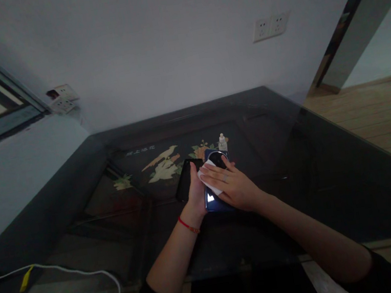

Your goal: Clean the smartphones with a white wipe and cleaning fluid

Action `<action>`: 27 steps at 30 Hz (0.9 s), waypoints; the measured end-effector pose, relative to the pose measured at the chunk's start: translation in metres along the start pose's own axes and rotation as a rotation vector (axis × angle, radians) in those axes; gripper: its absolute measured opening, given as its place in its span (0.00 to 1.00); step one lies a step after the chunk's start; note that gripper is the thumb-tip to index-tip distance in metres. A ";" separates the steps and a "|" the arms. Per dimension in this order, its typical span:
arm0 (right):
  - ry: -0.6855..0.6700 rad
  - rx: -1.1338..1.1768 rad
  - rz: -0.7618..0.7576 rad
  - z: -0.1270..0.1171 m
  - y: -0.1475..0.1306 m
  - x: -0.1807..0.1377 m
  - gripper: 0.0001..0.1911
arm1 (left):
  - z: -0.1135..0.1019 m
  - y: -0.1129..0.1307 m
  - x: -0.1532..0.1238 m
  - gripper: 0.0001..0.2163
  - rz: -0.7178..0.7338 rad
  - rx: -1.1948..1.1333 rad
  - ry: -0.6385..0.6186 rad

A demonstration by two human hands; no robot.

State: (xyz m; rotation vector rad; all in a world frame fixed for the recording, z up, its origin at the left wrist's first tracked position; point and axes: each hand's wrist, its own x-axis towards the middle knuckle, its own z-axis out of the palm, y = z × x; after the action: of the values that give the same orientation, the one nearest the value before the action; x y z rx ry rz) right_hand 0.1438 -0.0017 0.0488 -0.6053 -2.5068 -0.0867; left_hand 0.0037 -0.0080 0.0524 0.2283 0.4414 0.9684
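Observation:
My left hand, with a red cord bracelet at its wrist, holds a blue smartphone along its left edge, thumb up. The phone's back faces up, with a large round dark camera ring at its far end. My right hand presses a folded white wipe against the phone's back, fingers laid across it; its palm covers part of the phone. Just left of my left hand lies a black phone case on the table. A small clear bottle with a white cap stands right behind the phone.
The dark glossy table has a bird-and-flower picture on its top and meets the wall behind. A white cable with a yellow tag runs over the near left edge. Wall sockets sit above the table.

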 end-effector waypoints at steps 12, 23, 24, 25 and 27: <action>-0.083 0.114 -0.229 -0.004 -0.014 -0.002 0.27 | 0.004 0.022 -0.014 0.39 0.282 0.148 0.011; -0.068 0.098 -0.098 -0.006 -0.007 0.000 0.34 | -0.004 0.002 0.001 0.44 0.066 0.062 -0.106; -0.066 0.106 -0.141 -0.006 -0.008 -0.001 0.33 | -0.005 0.003 0.000 0.44 0.094 0.071 -0.111; -0.065 0.115 -0.185 -0.005 -0.009 -0.001 0.32 | -0.004 0.004 -0.002 0.43 0.132 0.081 -0.111; -0.057 0.130 -0.268 -0.006 -0.011 -0.002 0.29 | -0.002 0.009 -0.005 0.41 0.221 0.097 -0.100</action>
State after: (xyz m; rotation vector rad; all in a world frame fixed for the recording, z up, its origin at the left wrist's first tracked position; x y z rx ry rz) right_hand 0.1433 -0.0135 0.0531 -0.2206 -2.6110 -0.0056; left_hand -0.0060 -0.0074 0.0557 0.4185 0.3764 1.1471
